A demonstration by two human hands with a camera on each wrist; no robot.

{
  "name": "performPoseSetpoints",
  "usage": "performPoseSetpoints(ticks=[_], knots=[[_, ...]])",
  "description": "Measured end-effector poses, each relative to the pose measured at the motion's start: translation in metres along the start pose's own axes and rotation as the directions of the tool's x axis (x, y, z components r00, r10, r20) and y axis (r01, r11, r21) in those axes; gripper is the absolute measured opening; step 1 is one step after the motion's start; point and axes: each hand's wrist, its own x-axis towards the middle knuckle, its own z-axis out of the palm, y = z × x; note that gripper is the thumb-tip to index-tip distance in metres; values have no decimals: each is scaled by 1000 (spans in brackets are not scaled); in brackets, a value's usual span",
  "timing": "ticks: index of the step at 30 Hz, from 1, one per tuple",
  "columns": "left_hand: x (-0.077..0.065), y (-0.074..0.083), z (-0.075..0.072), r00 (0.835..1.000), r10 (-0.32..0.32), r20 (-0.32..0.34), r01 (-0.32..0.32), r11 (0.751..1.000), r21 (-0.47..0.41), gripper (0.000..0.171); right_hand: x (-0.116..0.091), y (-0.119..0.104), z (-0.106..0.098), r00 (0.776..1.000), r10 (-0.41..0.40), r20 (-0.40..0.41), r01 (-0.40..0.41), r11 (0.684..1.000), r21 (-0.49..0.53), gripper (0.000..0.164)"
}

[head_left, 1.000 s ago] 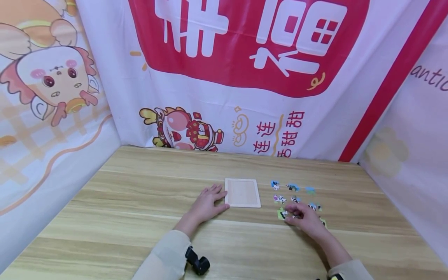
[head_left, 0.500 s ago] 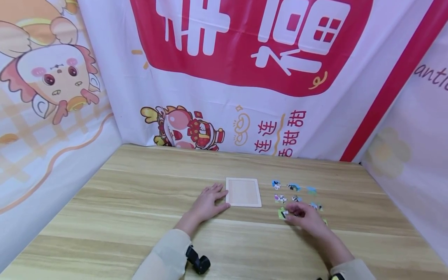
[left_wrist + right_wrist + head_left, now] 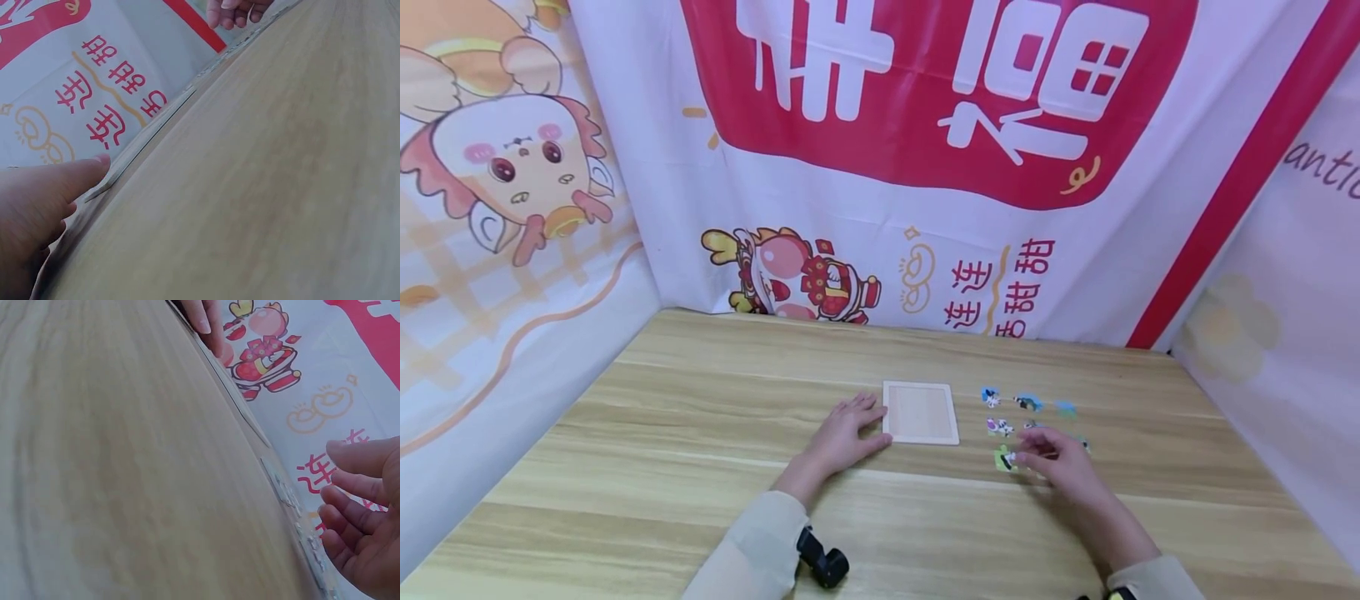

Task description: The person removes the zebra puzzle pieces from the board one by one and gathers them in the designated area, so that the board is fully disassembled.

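Observation:
A shallow square wooden puzzle tray [image 3: 920, 413] with a pale rim lies on the table, and no pieces are in it. My left hand [image 3: 845, 436] rests flat beside it, thumb and fingertips at its left edge. Several jigsaw pieces are spread in rows to its right, among them a green-edged piece [image 3: 1004, 458], a blue-and-white piece [image 3: 991, 397] and a light blue piece [image 3: 1065, 408]. Above the nearer rows hovers my right hand [image 3: 1060, 462], hiding some of them. In the right wrist view that hand [image 3: 365, 519] has loosely bent fingers with nothing visible between them.
The wood-grain table [image 3: 700, 400] reaches back to a hanging white cloth [image 3: 820, 192] with red print. Printed cloths also close off the left and right sides. A black wrist camera [image 3: 825, 560] is strapped at the left sleeve.
My right hand has lifted slightly and its thumb and fingers have parted a little over the pieces. The left hand and the tray stay where they were.

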Motion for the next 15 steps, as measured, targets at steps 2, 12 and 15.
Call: performPoseSetpoints(ticks=[2,12,15], knots=[[1,1,-2,1000,8,-14,-9,1000,-19,52,1,-1,-3,1000,2,-3,-2,1000,-2,35],[9,12,-33,985,-142,-94,133,987,-95,54,14,-28,-21,998,-53,-41,50,995,-84,46],[11,16,-46,977,-154,-146,151,988,-34,55,23,-40,-22,996,-81,-24,77,989,-129,58]])
